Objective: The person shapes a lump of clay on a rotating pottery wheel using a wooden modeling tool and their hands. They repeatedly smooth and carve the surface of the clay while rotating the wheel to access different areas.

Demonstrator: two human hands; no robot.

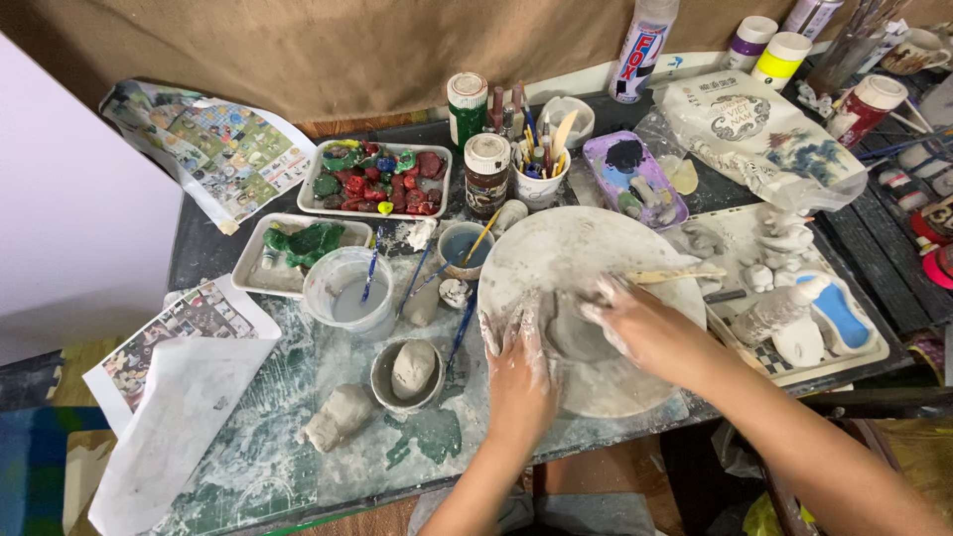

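While both clay-smeared hands press on the grey clay piece (pixel 576 333) at the middle of the round turntable (pixel 556 258), the left hand (pixel 518 372) lies flat with fingers spread and the right hand (pixel 645 328) pinches a wooden stick (pixel 675 276). Behind the turntable stand a white spray can (pixel 640 45), brown and green paint jars with white lids (pixel 486 169), and a printed white bag (pixel 764 134). Left of it, newspaper sheets (pixel 213 149) overhang the clay-streaked dark table (pixel 298 447).

Round board (pixel 556 248) centre – bowl (pixel 407 377) to its left, trays (pixel 372 179) behind.
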